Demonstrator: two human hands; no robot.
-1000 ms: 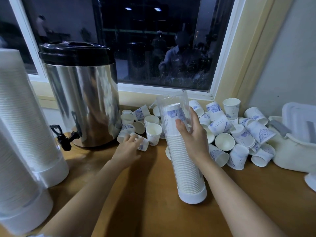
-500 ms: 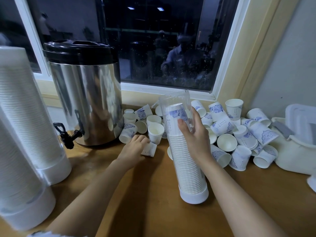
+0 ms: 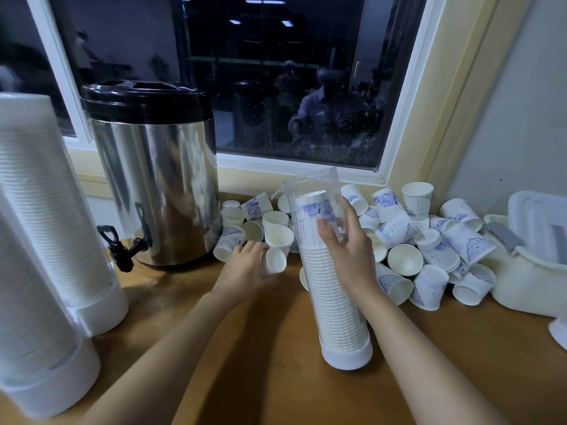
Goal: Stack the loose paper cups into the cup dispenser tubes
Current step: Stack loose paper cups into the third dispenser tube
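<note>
Right hand point(image 3: 346, 256) wraps the clear dispenser tube point(image 3: 334, 302) at its upper half, thumb across the front and fingers curled behind, with the forearm running in from the lower right. Just left of the tube, the left hand point(image 3: 245, 271) has its fingers curled round a single paper cup point(image 3: 275, 260), held low with its mouth towards the camera and the arm stretched out from the lower left.

The tube stands on its white base on the wooden counter point(image 3: 276, 378), packed with nested cups nearly to the top. Behind it and to its right, loose cups point(image 3: 429, 240) lie heaped under a dark window point(image 3: 276, 87). Left of the tube stands a steel urn point(image 3: 159, 185) with a black lid and tap, and farther left are filled tubes point(image 3: 46, 210). At the far right sits a white lidded container point(image 3: 527, 271).
</note>
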